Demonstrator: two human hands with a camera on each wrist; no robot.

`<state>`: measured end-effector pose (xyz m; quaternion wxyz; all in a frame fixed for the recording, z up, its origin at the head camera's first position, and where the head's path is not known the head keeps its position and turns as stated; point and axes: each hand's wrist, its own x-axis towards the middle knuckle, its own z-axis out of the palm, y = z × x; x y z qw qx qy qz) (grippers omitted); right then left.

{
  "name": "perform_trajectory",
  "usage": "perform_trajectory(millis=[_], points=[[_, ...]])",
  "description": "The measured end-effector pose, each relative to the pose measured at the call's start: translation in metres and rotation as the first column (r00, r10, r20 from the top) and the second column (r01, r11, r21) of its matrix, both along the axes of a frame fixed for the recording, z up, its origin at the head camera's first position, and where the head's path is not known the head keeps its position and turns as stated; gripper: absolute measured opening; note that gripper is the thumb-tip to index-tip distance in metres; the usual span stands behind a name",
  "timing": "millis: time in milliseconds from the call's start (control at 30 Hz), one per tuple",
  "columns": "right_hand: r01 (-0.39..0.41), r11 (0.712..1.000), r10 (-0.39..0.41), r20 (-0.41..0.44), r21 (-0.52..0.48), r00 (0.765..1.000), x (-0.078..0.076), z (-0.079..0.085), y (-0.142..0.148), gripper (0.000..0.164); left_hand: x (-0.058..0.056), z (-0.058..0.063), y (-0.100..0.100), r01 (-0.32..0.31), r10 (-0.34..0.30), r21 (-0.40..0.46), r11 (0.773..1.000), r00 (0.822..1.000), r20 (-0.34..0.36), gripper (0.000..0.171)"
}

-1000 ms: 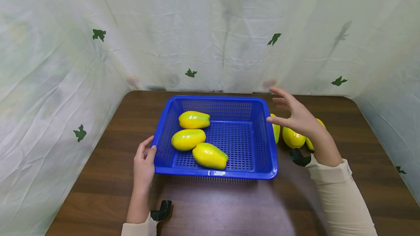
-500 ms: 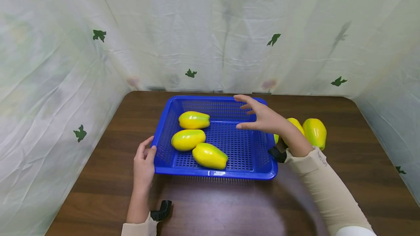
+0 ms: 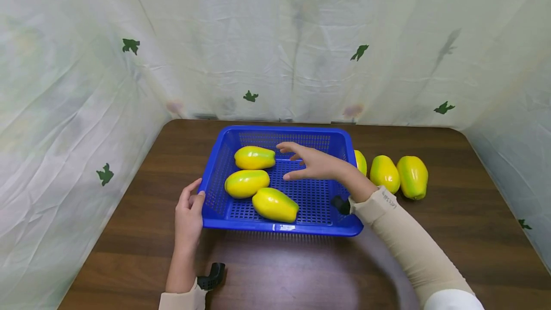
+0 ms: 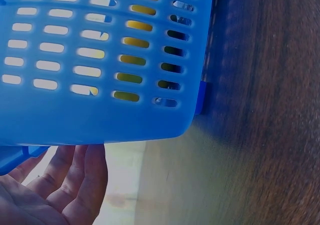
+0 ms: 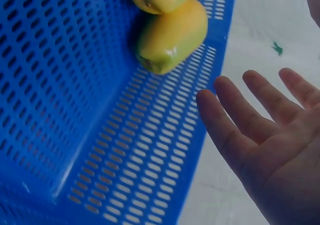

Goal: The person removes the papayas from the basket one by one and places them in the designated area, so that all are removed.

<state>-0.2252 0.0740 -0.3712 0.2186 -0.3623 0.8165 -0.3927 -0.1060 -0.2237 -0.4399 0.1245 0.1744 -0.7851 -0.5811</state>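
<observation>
A blue perforated plastic basket [image 3: 301, 227] stands in the middle of the table, with three yellow-green papayas [image 3: 275, 204] lying in its left half. My left hand [image 3: 189, 209] grips the basket's left rim, thumb at the edge and fingers outside; the left wrist view shows those fingers [image 4: 75, 180] up against the rim's underside. Over the basket's right half reaches my right hand [image 3: 316, 162], thumb and fingers spread and nothing between them. Its fingertips point toward the papayas. In the right wrist view, two papayas [image 5: 175, 35] show beyond the spread fingers [image 5: 227, 130].
Right of the basket, two papayas [image 3: 384, 173] lie side by side on the brown wooden table [image 3: 129, 233], and another papaya [image 3: 360, 161] is partly hidden by the basket's rim. A pale curtain with green leaf shapes [image 3: 267, 51] encloses the table's back and sides.
My right hand has moved left from beyond the basket's right rim to over its inside, uncovering the papayas on the right. The left hand and basket have stayed put.
</observation>
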Motion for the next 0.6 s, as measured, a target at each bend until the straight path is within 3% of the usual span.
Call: perform_trajectory(millis=[233, 600], points=[[-0.046, 0.999, 0.044, 0.104, 0.018, 0.994, -0.001, -0.012, -0.012, 0.072, 0.001, 0.000, 0.000, -0.005, 0.005, -0.002, 1.000, 1.000, -0.004, 0.034], [-0.103, 0.988, 0.085, 0.148, 0.117, 0.985, -0.004, -0.029, -0.019, 0.071, 0.000, 0.000, 0.000, -0.006, 0.006, 0.001, 1.000, 1.000, -0.009, 0.033]])
